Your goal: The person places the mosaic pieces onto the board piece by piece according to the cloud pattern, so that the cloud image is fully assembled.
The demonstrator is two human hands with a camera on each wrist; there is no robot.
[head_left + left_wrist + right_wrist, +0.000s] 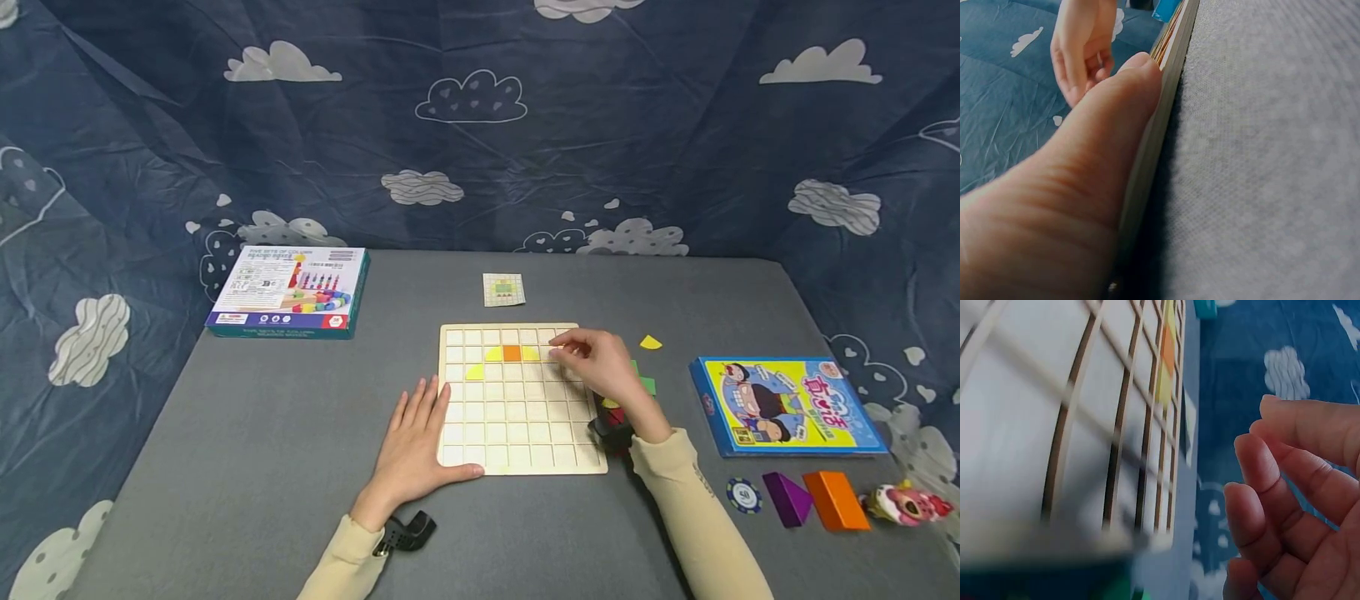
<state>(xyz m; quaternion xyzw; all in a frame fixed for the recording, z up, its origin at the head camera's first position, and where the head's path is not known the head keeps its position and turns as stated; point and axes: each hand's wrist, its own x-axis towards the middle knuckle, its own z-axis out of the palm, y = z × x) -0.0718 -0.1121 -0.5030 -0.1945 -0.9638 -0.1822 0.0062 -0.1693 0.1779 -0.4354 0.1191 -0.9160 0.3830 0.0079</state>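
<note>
A pale wooden grid board (495, 433) lies on the grey table. In its upper rows sit an orange square tile (512, 353), a yellow tile (492, 354) to its left, another yellow tile to its right and a third one row lower. My left hand (412, 442) rests flat at the board's lower left corner, fingers straight, thumb along the near edge. Above the board's upper right part hovers my right hand (600, 360). Its fingers are loosely bent, and the right wrist view shows nothing between the fingertips (1254, 462).
A small pattern card (503, 290) lies beyond the board. Right of it are a loose yellow piece (650, 342) and green pieces (648, 385), partly hidden by my right arm. Boxes flank both sides; a poker chip (744, 495), purple block (787, 499), orange block (837, 501) and figurine (907, 503) stand front right.
</note>
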